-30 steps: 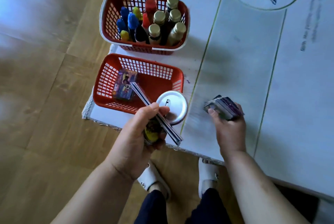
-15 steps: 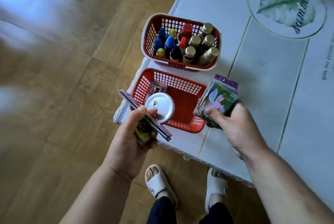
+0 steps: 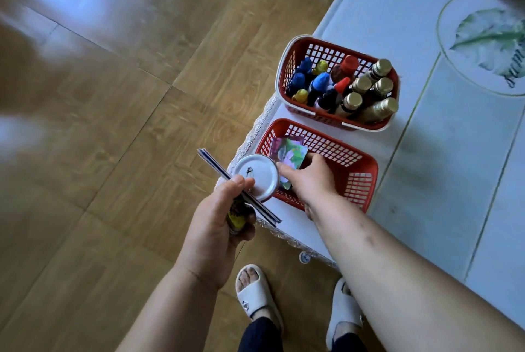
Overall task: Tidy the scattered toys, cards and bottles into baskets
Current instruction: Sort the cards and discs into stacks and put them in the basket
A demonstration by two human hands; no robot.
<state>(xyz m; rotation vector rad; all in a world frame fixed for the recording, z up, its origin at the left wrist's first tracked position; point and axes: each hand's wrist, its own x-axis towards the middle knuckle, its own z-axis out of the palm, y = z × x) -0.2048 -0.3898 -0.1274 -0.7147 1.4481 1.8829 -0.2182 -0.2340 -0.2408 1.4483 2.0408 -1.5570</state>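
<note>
One wide-angle camera, worn on the person's head, looks forward and steeply down. It sits close above the left hand (image 3: 216, 226) and right hand (image 3: 309, 181), whose forearms enter from the bottom edge. The desk (image 3: 454, 158) corner with the near basket (image 3: 356, 181) and far basket (image 3: 289, 63) takes the right side, the wooden floor (image 3: 113, 181) the left. The slippers (image 3: 257, 296) show at the bottom.

In far basket (image 3: 286, 67), bottles (image 3: 360, 87); in near basket (image 3: 366, 181), cards (image 3: 288, 153).
</note>
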